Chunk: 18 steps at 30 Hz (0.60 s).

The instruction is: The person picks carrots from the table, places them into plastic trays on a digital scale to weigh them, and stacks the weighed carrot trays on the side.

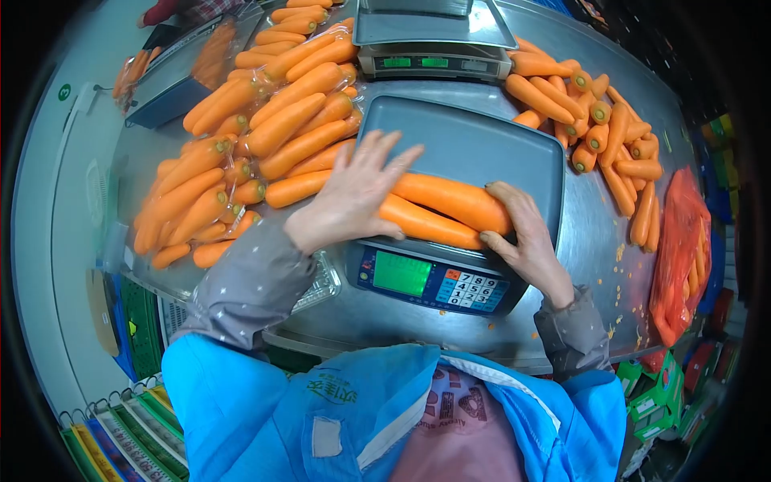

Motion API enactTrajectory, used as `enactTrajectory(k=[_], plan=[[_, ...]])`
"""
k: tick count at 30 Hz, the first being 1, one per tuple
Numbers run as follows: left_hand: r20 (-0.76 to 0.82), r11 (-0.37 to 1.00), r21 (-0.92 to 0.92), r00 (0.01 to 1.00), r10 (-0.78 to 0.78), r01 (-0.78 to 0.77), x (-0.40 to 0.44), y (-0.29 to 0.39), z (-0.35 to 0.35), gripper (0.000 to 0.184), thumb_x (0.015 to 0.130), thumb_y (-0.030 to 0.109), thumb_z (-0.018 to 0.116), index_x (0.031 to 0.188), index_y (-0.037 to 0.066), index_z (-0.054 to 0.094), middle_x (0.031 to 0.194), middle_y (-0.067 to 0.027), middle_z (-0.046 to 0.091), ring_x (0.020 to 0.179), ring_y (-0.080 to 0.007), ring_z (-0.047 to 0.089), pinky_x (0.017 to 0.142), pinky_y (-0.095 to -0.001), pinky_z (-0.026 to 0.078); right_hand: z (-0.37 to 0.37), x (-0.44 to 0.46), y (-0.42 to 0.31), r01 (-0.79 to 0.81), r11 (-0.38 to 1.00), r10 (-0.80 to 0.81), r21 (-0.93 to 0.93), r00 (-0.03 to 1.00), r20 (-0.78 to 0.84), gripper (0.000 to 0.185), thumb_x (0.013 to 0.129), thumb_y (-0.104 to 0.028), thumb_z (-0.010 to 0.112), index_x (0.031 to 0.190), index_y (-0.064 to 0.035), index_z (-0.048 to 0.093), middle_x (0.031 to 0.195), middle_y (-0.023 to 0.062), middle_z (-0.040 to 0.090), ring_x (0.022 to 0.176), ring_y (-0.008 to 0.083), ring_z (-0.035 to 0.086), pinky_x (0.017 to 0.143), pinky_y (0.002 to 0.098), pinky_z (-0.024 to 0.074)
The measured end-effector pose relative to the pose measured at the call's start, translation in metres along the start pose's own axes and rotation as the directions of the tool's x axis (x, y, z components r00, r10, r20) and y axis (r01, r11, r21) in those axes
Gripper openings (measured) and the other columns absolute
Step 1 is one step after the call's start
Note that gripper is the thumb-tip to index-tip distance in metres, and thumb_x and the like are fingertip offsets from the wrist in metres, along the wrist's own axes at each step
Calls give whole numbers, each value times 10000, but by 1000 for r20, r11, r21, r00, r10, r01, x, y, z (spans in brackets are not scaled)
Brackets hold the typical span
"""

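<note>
Two thick, smooth orange carrots (450, 198) lie together, right hand (532, 241) clasping their ends, left hand (347, 195) splayed.

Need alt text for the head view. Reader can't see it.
A bare right hand holds one end of two large orange carrots on a grey-trayed electronic scale, with the bare left hand spread open over their other ends. Plastic-bagged orange carrots lie left and a loose orange carrot pile right on the silver metal table.
</note>
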<state>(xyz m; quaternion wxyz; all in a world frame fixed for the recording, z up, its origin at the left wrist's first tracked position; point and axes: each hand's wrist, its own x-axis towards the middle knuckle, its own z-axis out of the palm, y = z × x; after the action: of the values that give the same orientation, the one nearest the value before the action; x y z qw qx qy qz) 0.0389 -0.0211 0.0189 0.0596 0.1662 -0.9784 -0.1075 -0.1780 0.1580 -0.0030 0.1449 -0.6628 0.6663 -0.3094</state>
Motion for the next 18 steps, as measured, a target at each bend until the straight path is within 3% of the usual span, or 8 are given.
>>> enactTrajectory(k=[1,3,6,9,13,18], plan=[[-9,1000,8,1000,-10,10,7,4,0,1065,497,384,832,1378,111,301,1348,-189,348,1259,-402,309,1007,-568,270,-1,-1,-2,-46,999,46,18,999,-2,591,721,-190,697,1240,-30,464,1249,182,482,1176,353,436,997,417,341],[234,998,18,971,56,-62,21,10,-2,1117,479,398,843,1398,116,275,1347,-207,350,1249,-394,327,986,-611,259,-3,-2,-6,-120,992,120,36,993,-7,674,689,-217,732,1263,-20,441,1267,216,457,1200,376,418,1006,413,346],[310,997,26,949,61,-73,25,24,13,1143,466,408,852,1406,119,271,1241,-217,426,1172,-379,397,936,-585,308,0,-6,-16,-322,932,325,167,946,13,681,688,-178,740,1268,-6,428,1248,220,465,1172,380,453,987,396,371],[333,991,27,936,112,-128,30,25,14,1159,453,414,857,1409,118,271,1123,-198,478,1065,-349,453,878,-506,354,13,-11,-5,-292,939,310,182,948,-78,643,686,-97,735,1252,-3,445,1224,186,488,1112,328,506,924,367,423],[235,981,-88,954,189,-173,27,9,21,1167,444,420,852,1410,105,276,1084,-180,484,1004,-330,463,854,-423,360,16,-7,0,-345,882,386,322,919,-73,603,696,-76,724,1241,-18,474,1202,147,502,1052,247,538,812,315,473],[119,985,-95,980,158,-147,30,5,22,1039,486,317,815,1370,67,330,1019,-179,502,943,-331,489,811,-409,395,11,11,0,-339,846,410,411,907,-95,608,702,-63,721,1253,-13,467,1205,132,501,946,222,588,727,288,499]])
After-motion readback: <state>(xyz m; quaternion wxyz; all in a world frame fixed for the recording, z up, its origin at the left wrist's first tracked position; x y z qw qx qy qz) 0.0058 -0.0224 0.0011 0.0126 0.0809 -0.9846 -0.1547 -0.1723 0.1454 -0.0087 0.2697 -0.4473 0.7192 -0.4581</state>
